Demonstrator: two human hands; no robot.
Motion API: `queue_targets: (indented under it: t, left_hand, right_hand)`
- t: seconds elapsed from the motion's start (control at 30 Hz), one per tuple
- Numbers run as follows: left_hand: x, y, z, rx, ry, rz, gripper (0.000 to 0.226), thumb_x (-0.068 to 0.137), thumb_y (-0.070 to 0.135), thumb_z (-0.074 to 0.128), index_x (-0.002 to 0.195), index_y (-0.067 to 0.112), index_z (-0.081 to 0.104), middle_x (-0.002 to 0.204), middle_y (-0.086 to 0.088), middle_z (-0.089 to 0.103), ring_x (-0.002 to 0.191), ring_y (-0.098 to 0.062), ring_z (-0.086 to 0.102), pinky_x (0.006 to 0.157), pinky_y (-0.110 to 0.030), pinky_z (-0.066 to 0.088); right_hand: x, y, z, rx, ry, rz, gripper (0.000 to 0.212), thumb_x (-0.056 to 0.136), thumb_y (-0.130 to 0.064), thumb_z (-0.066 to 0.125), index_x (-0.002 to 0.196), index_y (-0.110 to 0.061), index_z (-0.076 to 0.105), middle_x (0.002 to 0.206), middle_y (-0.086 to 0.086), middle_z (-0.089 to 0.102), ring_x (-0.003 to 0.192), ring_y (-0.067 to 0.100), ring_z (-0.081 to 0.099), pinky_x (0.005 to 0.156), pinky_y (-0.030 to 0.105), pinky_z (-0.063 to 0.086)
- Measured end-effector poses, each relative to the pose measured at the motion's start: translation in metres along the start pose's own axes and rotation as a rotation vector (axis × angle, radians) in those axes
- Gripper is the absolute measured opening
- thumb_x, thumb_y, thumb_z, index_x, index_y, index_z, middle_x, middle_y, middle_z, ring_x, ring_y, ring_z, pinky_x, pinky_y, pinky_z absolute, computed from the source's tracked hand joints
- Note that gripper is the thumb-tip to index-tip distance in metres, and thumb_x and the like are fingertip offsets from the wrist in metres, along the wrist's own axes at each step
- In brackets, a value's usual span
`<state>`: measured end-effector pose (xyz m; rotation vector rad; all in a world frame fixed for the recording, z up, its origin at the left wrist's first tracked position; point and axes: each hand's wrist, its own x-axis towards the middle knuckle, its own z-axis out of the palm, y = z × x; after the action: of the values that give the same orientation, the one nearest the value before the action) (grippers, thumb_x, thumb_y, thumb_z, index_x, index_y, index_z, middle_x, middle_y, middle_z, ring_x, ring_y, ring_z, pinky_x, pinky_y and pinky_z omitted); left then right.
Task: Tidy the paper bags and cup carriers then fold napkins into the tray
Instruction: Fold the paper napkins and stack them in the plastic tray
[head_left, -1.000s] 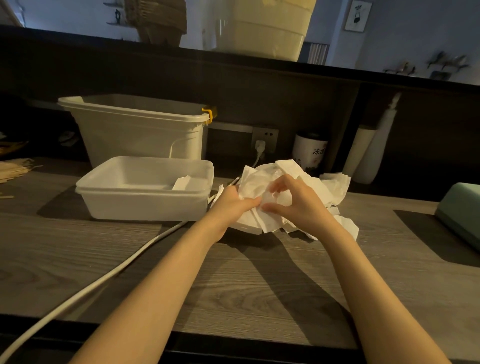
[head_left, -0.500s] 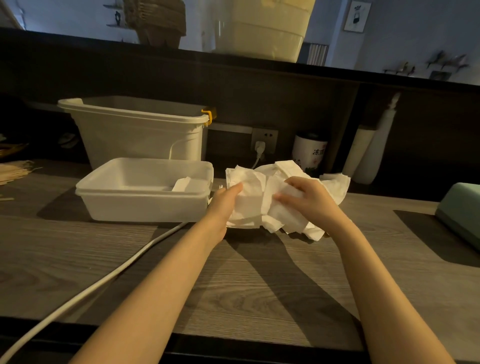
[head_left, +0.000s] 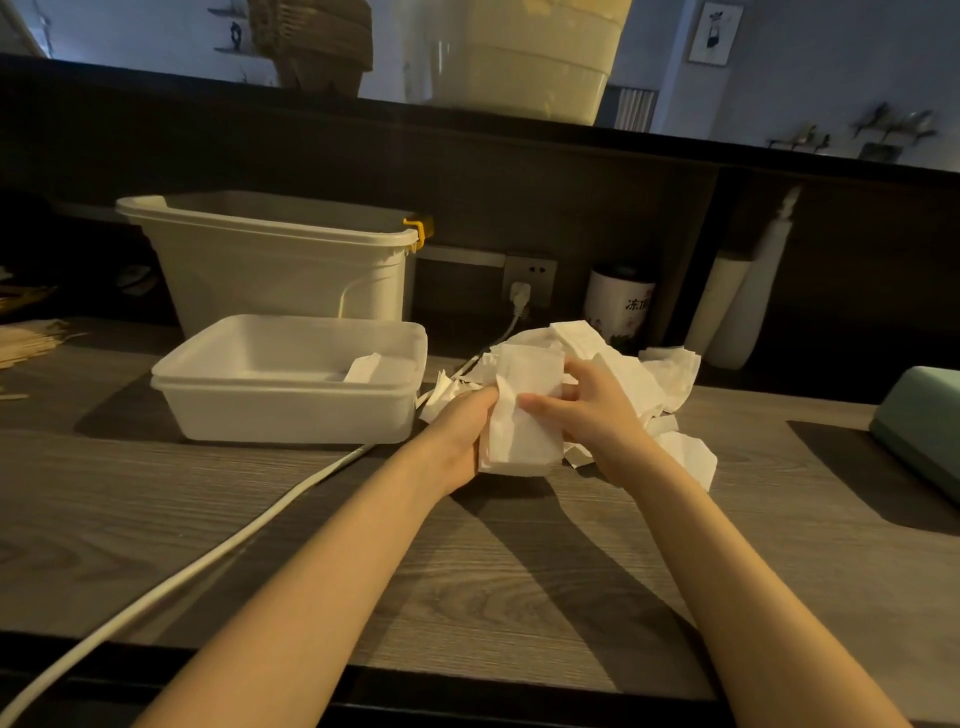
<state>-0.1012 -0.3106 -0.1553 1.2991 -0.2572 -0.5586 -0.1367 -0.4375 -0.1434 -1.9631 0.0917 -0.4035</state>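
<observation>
I have both hands on one white napkin (head_left: 522, 415), held upright just above the wooden counter (head_left: 363, 545), a little right of centre. My left hand (head_left: 460, 441) grips its left edge from behind, fingers curled out of sight under the paper. My right hand (head_left: 587, 410) pinches the right edge, thumb across the near face and fingers curled round the far side. The napkin looks folded into a tall rectangle, its lower edge close to the counter.

Behind and to the right of my hands lies a loose pile of napkins (head_left: 660, 369), crumpled, spreading toward the near right past my right wrist. The white tray (head_left: 291, 410) sits on the counter to the left of my hands, well within reach, and one folded napkin (head_left: 363, 366) rests inside it against its right end. Just beyond the tray stands a taller white bin (head_left: 270, 270) with a yellow clip on its right rim. A white cable (head_left: 208, 566) runs from the wall socket (head_left: 530, 273) at the far side, past the tray, to the near left edge
</observation>
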Motion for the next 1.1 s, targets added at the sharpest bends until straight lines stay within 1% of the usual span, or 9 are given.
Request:
queue_targets:
  t: [0.13, 0.2, 0.27, 0.37, 0.5, 0.7, 0.83, 0.97, 1.1]
  left_hand:
    - [0.0, 0.004, 0.001, -0.032, -0.031, -0.023, 0.038, 0.096, 0.05, 0.03, 0.125, 0.029, 0.043, 0.108, -0.004, 0.06, 0.097, -0.022, 0.061, 0.079, -0.037, 0.053]
    - [-0.001, 0.005, 0.0, 0.024, -0.03, 0.002, 0.04, 0.093, 0.052, 0.036, 0.124, 0.027, 0.044, 0.111, -0.005, 0.06, 0.099, -0.022, 0.061, 0.082, -0.038, 0.053]
    - [-0.002, 0.003, 0.0, 0.16, -0.019, 0.047, 0.043, 0.09, 0.034, 0.055, 0.129, 0.02, 0.044, 0.112, -0.003, 0.06, 0.104, -0.019, 0.059, 0.087, -0.034, 0.052]
    - [-0.002, 0.0, 0.0, 0.35, 0.015, 0.081, 0.044, 0.086, 0.005, 0.06, 0.128, 0.011, 0.046, 0.105, 0.001, 0.058, 0.105, -0.016, 0.055, 0.09, -0.031, 0.048]
    - [-0.001, 0.002, 0.0, 0.426, 0.061, 0.083, 0.044, 0.085, 0.001, 0.061, 0.126, 0.011, 0.046, 0.106, 0.001, 0.057, 0.111, -0.019, 0.053, 0.083, -0.027, 0.046]
    - [-0.006, 0.007, 0.002, 0.473, -0.104, 0.092, 0.055, 0.086, -0.005, 0.058, 0.133, 0.016, 0.038, 0.105, 0.003, 0.051, 0.106, -0.014, 0.048, 0.071, -0.022, 0.048]
    - [-0.006, 0.007, 0.0, 0.494, -0.11, 0.109, 0.061, 0.086, -0.003, 0.058, 0.137, 0.018, 0.033, 0.11, 0.003, 0.049, 0.108, -0.013, 0.045, 0.082, -0.026, 0.046]
    - [-0.004, 0.006, 0.001, 0.442, -0.11, 0.126, 0.054, 0.089, 0.005, 0.056, 0.136, 0.02, 0.034, 0.112, 0.003, 0.05, 0.109, -0.013, 0.047, 0.081, -0.024, 0.046]
    - [-0.003, 0.004, -0.001, 0.373, -0.072, 0.097, 0.039, 0.092, 0.018, 0.054, 0.129, 0.015, 0.042, 0.104, 0.004, 0.056, 0.103, -0.014, 0.053, 0.078, -0.025, 0.048]
  right_hand:
    - [0.001, 0.003, 0.001, 0.003, 0.052, 0.014, 0.05, 0.081, -0.022, 0.072, 0.12, -0.023, 0.043, 0.106, -0.005, 0.056, 0.083, 0.006, 0.06, 0.054, 0.013, 0.052]
    - [0.0, 0.003, 0.002, 0.024, 0.056, -0.007, 0.051, 0.08, -0.02, 0.073, 0.122, -0.021, 0.043, 0.104, -0.004, 0.058, 0.08, 0.003, 0.059, 0.053, 0.012, 0.052]
    - [0.0, 0.005, 0.001, 0.009, 0.044, -0.021, 0.055, 0.08, -0.02, 0.073, 0.126, -0.016, 0.045, 0.103, -0.002, 0.061, 0.08, 0.004, 0.061, 0.056, 0.013, 0.053]
    - [0.001, 0.006, 0.0, -0.016, 0.021, -0.027, 0.057, 0.08, -0.022, 0.073, 0.129, -0.013, 0.045, 0.106, 0.0, 0.062, 0.085, 0.009, 0.064, 0.062, 0.019, 0.056]
    - [0.003, 0.005, -0.005, 0.012, 0.116, -0.1, 0.04, 0.082, -0.02, 0.07, 0.118, -0.014, 0.053, 0.104, 0.001, 0.063, 0.088, 0.012, 0.064, 0.065, 0.023, 0.057]
    - [0.006, 0.007, -0.008, -0.085, 0.263, -0.183, 0.036, 0.079, -0.023, 0.074, 0.111, -0.015, 0.059, 0.103, -0.008, 0.058, 0.085, 0.003, 0.054, 0.067, 0.012, 0.046]
    - [0.006, 0.006, -0.011, -0.071, 0.177, -0.112, 0.034, 0.085, -0.031, 0.067, 0.115, -0.016, 0.061, 0.107, -0.01, 0.056, 0.096, 0.007, 0.053, 0.072, 0.015, 0.046]
    - [0.004, 0.003, -0.014, 0.001, 0.105, -0.064, 0.008, 0.087, -0.028, 0.064, 0.087, -0.02, 0.063, 0.09, -0.008, 0.06, 0.086, 0.008, 0.057, 0.07, 0.017, 0.048]
    - [0.002, 0.0, -0.013, 0.161, 0.07, -0.069, 0.004, 0.086, -0.022, 0.065, 0.083, -0.021, 0.066, 0.089, -0.003, 0.065, 0.086, 0.01, 0.06, 0.072, 0.019, 0.052]
